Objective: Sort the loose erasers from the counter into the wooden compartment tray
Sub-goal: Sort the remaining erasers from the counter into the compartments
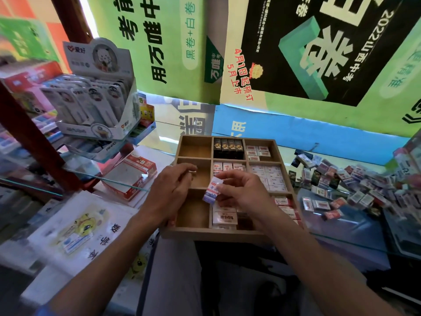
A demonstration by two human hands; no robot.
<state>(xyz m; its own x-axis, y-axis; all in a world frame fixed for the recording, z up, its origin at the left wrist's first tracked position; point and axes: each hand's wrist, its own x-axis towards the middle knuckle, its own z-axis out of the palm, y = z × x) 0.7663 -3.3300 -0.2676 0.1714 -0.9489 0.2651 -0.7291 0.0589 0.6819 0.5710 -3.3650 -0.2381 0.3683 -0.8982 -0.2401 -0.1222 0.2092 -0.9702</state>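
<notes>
A: Where is the eraser right now?

B: A white eraser in a blue-and-red printed sleeve [212, 189] is pinched between the thumb and fingertips of the right hand [241, 195]. It hangs tilted above the wooden compartment tray [224, 232], over the divider between the bare middle-left cell and the bare front-left cell.

A: And the left hand?

B: The left hand [169, 192] sits over the tray's left edge, fingers curled, thumb and forefinger drawn together near the middle-left cell. Whether they pinch anything I cannot tell.

A: What is in the tray already?

B: Black-sleeved erasers [228, 147] stand in the back-middle cell. Small white erasers with red print [258, 152] fill the back-right cell, and white erasers in rows [271, 176] lie in the middle-right one. Larger white erasers [224, 216] lie in the front-middle cell, partly under the right hand.

A: And the rest of the stock?

B: A heap of loose erasers [355, 185] lies on the glass counter [355, 226], to the right of the tray. To the left stand a cardboard display box of carded pens [95, 106] and a red-and-white box marked 2B [134, 176].
</notes>
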